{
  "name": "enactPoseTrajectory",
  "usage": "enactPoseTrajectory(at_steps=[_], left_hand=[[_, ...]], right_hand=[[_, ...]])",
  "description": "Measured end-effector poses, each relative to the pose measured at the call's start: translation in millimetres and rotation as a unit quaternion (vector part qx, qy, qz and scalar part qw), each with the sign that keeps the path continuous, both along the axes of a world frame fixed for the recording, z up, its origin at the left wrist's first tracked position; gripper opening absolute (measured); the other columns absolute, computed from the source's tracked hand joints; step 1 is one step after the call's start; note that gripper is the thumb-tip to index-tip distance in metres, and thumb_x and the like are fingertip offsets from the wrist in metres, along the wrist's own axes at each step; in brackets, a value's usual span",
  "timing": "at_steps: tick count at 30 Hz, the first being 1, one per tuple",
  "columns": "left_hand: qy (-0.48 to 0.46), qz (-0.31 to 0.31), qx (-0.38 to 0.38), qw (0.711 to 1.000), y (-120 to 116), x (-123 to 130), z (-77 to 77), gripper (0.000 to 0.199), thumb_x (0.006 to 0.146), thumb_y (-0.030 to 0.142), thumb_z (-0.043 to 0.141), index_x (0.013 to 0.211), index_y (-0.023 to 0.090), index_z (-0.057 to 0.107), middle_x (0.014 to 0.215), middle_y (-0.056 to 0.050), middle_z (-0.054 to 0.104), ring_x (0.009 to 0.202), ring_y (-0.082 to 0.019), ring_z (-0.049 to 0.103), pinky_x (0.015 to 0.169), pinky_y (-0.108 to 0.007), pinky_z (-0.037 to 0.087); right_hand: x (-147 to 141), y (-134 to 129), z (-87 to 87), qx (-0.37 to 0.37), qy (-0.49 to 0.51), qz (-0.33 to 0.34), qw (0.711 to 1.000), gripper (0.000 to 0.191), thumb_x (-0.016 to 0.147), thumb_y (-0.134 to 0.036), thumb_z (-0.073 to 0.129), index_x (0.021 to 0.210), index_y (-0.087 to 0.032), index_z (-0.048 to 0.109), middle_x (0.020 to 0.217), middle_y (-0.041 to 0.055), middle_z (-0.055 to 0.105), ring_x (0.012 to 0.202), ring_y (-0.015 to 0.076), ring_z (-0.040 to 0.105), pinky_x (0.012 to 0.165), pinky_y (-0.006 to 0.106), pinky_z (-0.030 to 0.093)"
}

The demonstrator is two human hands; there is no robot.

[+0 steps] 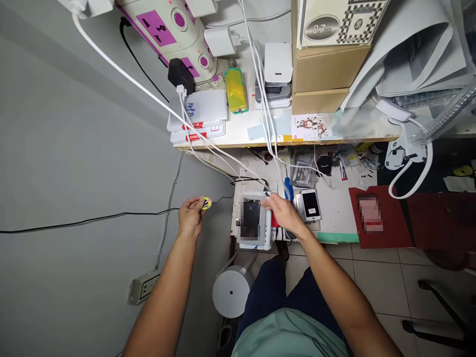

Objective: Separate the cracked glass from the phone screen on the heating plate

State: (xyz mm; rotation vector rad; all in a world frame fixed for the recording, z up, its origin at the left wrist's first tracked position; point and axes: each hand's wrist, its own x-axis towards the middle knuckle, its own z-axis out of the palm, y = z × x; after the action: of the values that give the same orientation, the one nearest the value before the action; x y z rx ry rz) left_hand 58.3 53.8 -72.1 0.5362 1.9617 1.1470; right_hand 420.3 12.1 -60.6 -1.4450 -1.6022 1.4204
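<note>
My left hand (191,214) is closed in a pinch on a small round yellow disc (207,203) with dark markings, held out by the grey wall. My right hand (283,213) is closed, its fingertips at the lower end of several white cables (256,54) that hang over the shelf edge. It appears to pinch one of them; the exact grip is small and partly hidden. Just left of those fingers, a dark phone (250,218) lies on a pale pad (262,233). A blue-handled tool (288,188) stands behind the right hand.
A white phone (311,204) and a clear parts box (303,169) lie on the bench, with a red mat (399,208) at right. Above is a shelf (238,136) with a power strip (167,34) and cardboard boxes (327,69). A white round stool-like object (231,292) is below.
</note>
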Motion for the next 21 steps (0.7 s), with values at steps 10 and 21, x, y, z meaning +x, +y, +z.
enactPoseTrajectory(at_steps=[10,21], left_hand=[[0.061,0.052,-0.028,0.996,-53.7,-51.4,26.4,0.034,0.104,0.039,0.072,0.129,0.016,0.067,0.122,-0.008,0.071,0.1,-0.02,0.072,0.085,-0.038,0.066],[-0.046,-0.064,-0.07,0.994,39.5,36.3,-73.7,0.041,0.103,0.041,0.072,0.136,0.017,0.066,0.135,-0.011,0.069,0.116,-0.025,0.071,0.098,-0.047,0.064]], right_hand=[[-79.1,94.3,-2.5,0.088,-0.103,-0.012,0.991,0.039,0.105,-0.042,0.071,0.136,-0.018,0.069,0.163,0.0127,0.054,0.152,0.0335,0.049,0.127,0.063,0.038],[22.4,124.4,-35.6,-0.064,-0.314,-0.103,0.942,0.04,0.106,-0.043,0.07,0.138,-0.02,0.066,0.142,0.0109,0.066,0.122,0.0257,0.069,0.104,0.049,0.06]])
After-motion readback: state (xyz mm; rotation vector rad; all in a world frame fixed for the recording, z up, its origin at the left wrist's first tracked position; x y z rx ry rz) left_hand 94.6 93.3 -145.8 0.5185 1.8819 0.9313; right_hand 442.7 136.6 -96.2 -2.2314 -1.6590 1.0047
